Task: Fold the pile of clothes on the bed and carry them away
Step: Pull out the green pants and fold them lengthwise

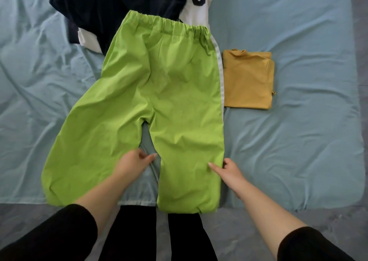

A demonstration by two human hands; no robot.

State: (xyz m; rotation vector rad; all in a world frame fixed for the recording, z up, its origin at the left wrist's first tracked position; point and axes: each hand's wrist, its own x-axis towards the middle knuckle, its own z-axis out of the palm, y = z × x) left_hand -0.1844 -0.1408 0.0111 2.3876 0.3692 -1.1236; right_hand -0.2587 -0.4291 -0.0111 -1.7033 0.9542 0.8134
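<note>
Bright green trousers (159, 85) with a white side stripe lie spread flat on the bed, waistband at the far end, legs pointing toward me. My left hand (133, 164) hovers over the gap between the two legs, fingers loosely curled and holding nothing. My right hand (229, 170) is at the outer edge of the right leg, a finger stretched over the cloth and the thumb at the hem side; whether it pinches the cloth I cannot tell. A folded mustard-yellow top (249, 79) lies to the right of the trousers.
A navy and white garment (123, 3) with a letter patch lies crumpled at the far end, partly under the waistband. The light blue bedsheet (298, 141) covers the bed; its near edge runs just ahead of my legs, with grey floor below.
</note>
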